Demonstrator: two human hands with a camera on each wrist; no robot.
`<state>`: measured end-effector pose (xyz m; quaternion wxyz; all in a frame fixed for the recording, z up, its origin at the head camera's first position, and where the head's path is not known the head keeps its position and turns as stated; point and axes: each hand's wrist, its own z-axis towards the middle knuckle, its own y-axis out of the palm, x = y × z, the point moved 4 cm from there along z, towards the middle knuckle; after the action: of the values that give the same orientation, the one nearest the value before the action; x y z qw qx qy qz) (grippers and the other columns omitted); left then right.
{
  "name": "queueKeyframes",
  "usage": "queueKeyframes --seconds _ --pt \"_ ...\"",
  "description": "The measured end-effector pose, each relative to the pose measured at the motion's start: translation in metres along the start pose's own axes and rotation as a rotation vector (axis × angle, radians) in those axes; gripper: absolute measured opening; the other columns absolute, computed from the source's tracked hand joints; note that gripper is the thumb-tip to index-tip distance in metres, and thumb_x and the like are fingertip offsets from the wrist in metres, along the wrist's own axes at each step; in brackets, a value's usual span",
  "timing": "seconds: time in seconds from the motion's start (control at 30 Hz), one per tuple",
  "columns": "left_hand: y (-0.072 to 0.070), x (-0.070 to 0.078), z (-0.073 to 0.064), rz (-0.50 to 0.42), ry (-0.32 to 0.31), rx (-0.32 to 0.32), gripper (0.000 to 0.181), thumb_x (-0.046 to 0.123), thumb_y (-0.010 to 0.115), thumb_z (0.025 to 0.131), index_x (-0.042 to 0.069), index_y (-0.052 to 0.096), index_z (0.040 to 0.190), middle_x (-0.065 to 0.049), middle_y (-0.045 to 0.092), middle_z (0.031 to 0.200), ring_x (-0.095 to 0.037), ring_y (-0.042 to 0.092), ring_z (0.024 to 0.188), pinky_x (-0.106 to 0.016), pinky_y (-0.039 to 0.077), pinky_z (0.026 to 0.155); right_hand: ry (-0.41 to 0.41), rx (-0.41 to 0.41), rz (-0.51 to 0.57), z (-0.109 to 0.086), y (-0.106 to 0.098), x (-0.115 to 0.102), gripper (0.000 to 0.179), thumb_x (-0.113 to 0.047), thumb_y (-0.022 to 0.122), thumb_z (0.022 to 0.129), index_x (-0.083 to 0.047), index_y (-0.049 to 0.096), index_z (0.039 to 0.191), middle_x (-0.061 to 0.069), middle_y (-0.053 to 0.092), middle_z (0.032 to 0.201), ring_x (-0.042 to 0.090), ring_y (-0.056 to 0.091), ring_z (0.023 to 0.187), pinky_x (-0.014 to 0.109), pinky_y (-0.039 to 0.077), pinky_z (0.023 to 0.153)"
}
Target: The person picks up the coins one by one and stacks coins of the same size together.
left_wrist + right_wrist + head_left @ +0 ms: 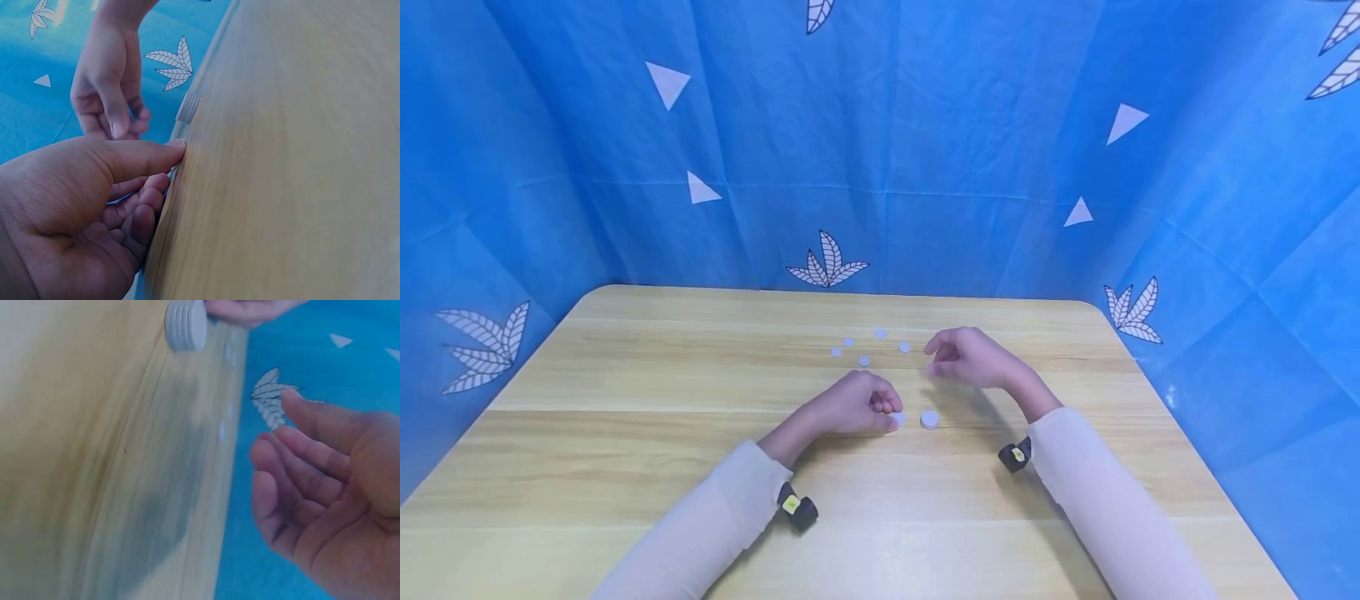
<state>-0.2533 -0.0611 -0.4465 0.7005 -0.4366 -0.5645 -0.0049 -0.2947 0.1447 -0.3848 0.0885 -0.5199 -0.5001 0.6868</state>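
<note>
My left hand (854,403) is low over the middle of the table, its thumb and fingertips around the edge of a white disc (899,418). In the left wrist view only a pale sliver shows at the thumb tip, the rest being hidden. Just to the right of that disc stands a short stack of white discs (929,419), whose layered edges show in the right wrist view (185,326). My right hand (973,358) hovers beyond the stack and to its right, fingers loosely bent. Nothing shows between its fingers in the right wrist view.
Several single white discs lie scattered farther back, among them a near one (863,361), a far one (881,333) and one by the right hand (905,347). Behind the wooden table (625,467) hangs a blue patterned curtain (970,167), which also runs along both sides.
</note>
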Motion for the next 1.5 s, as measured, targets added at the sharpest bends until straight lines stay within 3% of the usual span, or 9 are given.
queueKeyframes --seconds 0.27,0.73,0.97,1.5 --pt "0.0 -0.001 0.001 0.011 -0.011 0.008 0.012 0.014 0.083 0.086 0.016 0.075 0.093 0.006 0.066 0.081 -0.011 0.06 0.08 -0.027 0.052 0.077 -0.02 0.049 -0.036 0.035 -0.004 0.017 0.024 -0.007 0.07 0.096 0.004 0.069 0.117 0.007 0.074 0.099 0.021 0.07 0.094 0.039 0.057 0.089" --pt "0.0 0.003 0.003 0.02 -0.002 0.003 0.012 0.013 0.083 0.085 0.015 0.075 0.095 0.006 0.066 0.082 -0.011 0.06 0.08 -0.026 0.052 0.077 0.028 0.077 -0.033 0.063 0.005 0.038 0.019 -0.014 0.076 0.093 -0.003 0.074 0.109 0.005 0.076 0.1 0.021 0.07 0.098 0.038 0.056 0.094" --pt "0.002 0.0 -0.002 0.023 -0.015 -0.009 0.011 0.014 0.082 0.086 0.016 0.075 0.094 0.006 0.066 0.081 -0.011 0.059 0.08 -0.026 0.052 0.076 0.054 0.045 -0.035 0.073 0.016 0.038 0.02 -0.02 0.08 0.091 -0.007 0.076 0.106 0.002 0.076 0.097 0.018 0.069 0.094 0.036 0.056 0.09" --pt "0.0 0.002 -0.001 0.002 -0.012 0.01 0.012 0.01 0.083 0.085 0.013 0.075 0.094 0.005 0.065 0.08 -0.011 0.059 0.078 -0.025 0.052 0.075 0.175 -0.055 -0.028 0.085 0.01 0.03 0.016 -0.014 0.08 0.089 -0.005 0.073 0.1 0.005 0.073 0.097 0.02 0.065 0.094 0.037 0.053 0.093"
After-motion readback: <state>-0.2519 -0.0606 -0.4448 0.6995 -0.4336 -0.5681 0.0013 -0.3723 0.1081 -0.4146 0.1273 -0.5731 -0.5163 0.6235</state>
